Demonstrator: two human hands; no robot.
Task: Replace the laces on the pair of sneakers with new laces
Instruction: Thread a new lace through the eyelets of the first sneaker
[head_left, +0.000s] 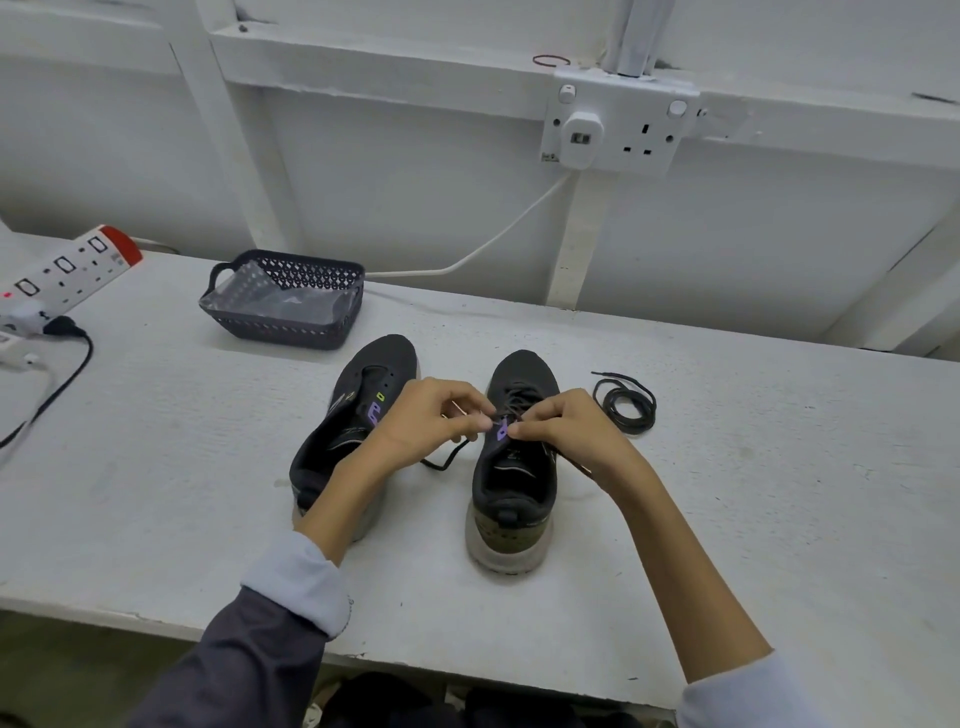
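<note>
Fingers (480, 422) of both hands meet over the upper eyelets of the laced sneaker (514, 483), which stands upright on the counter (727, 467) with its heel toward the person. The left hand (431, 415) and the right hand (561, 431) each press thumb and forefinger together, apparently pinching the dark lace (447, 460), whose loose end trails onto the counter between the shoes. Just beside it, the other sneaker (363, 384) shows empty eyelets, and a coiled lace (626, 410) lies near the laced shoe's outer side. Whether the pinched lace is coming out or going in cannot be told; either way, the step in hand looks like working it through the top holes. The next move calls for a firm hold on the lace tip and a straight pull through one eyelet, without snagging the tongue.
</note>
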